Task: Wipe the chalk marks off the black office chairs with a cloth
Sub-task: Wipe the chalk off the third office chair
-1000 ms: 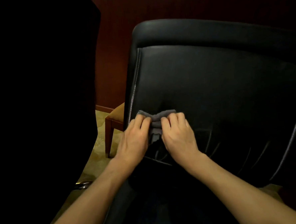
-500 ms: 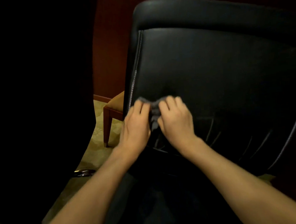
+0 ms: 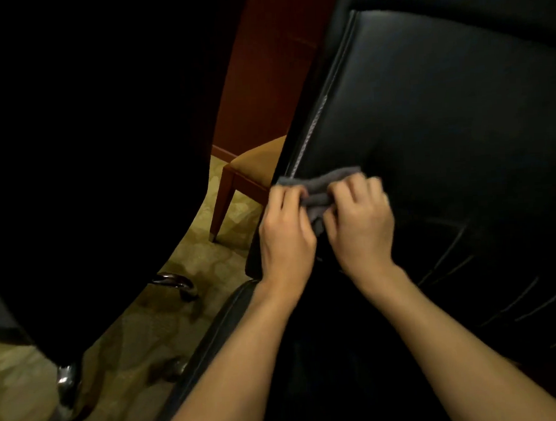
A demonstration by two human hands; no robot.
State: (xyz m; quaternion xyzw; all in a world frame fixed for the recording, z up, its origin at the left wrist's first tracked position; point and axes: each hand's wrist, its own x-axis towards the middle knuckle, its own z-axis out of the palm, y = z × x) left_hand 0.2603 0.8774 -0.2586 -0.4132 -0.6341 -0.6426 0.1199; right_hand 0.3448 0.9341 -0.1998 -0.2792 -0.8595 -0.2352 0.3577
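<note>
Grey cloth at the centre of the frame against the backrest of a black chair, left hand and right hand both gripping it with curled fingers, wooden chair behind, second dark chair at left, patterned carpet below.

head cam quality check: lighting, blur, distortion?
Head view: dim and underexposed; the second black chair at left is crushed to featureless black. Faint sheen on the near chair's backrest. Fingers of the right hand and the gray cloth look motion-smeared. Wide-angle bowing curves the chair edges.
</note>
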